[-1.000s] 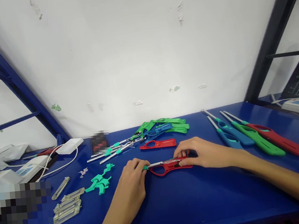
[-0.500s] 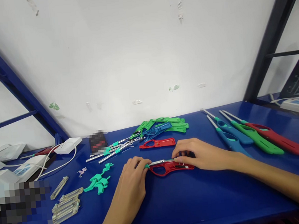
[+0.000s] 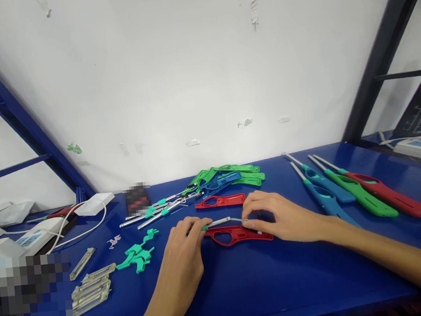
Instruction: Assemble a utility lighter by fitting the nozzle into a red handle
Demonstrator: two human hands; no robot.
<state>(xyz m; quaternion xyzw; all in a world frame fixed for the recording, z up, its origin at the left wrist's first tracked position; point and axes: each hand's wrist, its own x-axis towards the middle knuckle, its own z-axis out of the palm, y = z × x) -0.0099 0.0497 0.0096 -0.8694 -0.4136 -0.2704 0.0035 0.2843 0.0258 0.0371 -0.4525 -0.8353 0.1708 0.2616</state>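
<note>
Counter (image 3: 262, 291) bare from front edge to red shell (image 3: 237, 234): hollow side up, oval loop, partly covered by right hand (image 3: 270, 214). Silver tube (image 3: 219, 221) along shell's far edge; left hand (image 3: 184, 244) pinched on its green end, tip hidden. Right pinching thin lead (image 3: 237, 219), contact unclear. Second shell (image 3: 219, 201) close behind.

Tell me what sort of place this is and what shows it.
Probably a small workshop: loose teal parts and clear plastic cases lie grouped at the left, and whole long-necked lighters lie at the right.
</note>
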